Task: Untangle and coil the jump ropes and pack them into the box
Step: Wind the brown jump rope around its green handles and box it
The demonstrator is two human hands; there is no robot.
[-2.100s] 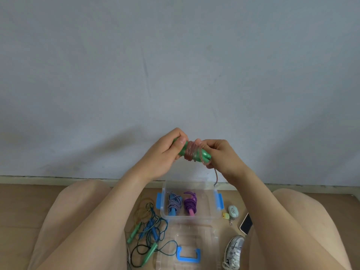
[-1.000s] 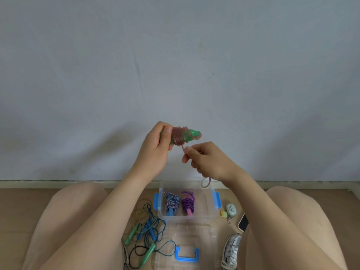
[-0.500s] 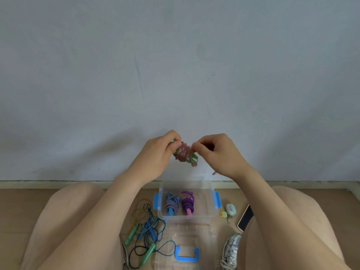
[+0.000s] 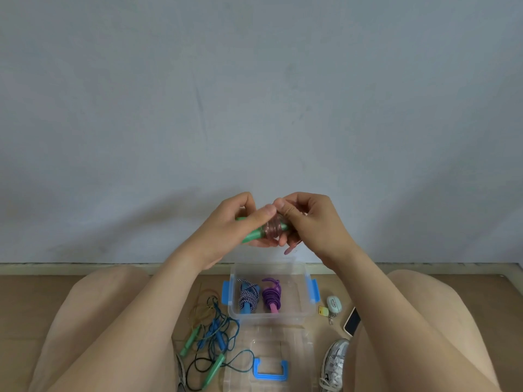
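While you sit with your knees spread, the grey wall (image 4: 254, 94) fills everything above and behind your hands, and the wooden floor (image 4: 34, 301) stretches out below them. Directly under your hands stands the clear plastic box (image 4: 297, 301) with blue side latches; inside it lie two coiled ropes side by side, a blue-and-white braided rope (image 4: 248, 298) on the left and a purple rope (image 4: 271, 297) on the right. Nearer to you than the box lies its clear lid (image 4: 268, 349), blue handle up. Below your left hand, left of the box, a tangle of ropes (image 4: 210, 332) with green and blue handles sprawls on the floor. Below your right forearm, a grey sneaker (image 4: 334, 363) shows beside the lid, with a phone (image 4: 351, 323) and a small pale-green case (image 4: 334, 305) just right of the box.

Your left hand (image 4: 240, 227) is closed around the green handles (image 4: 253, 236) of the rope you hold up in front of the wall. Your right hand (image 4: 314, 222) pinches the pink cord (image 4: 273, 230) wound around those handles, fingertips touching your left thumb; a short loose end of cord hangs just beneath your right hand.
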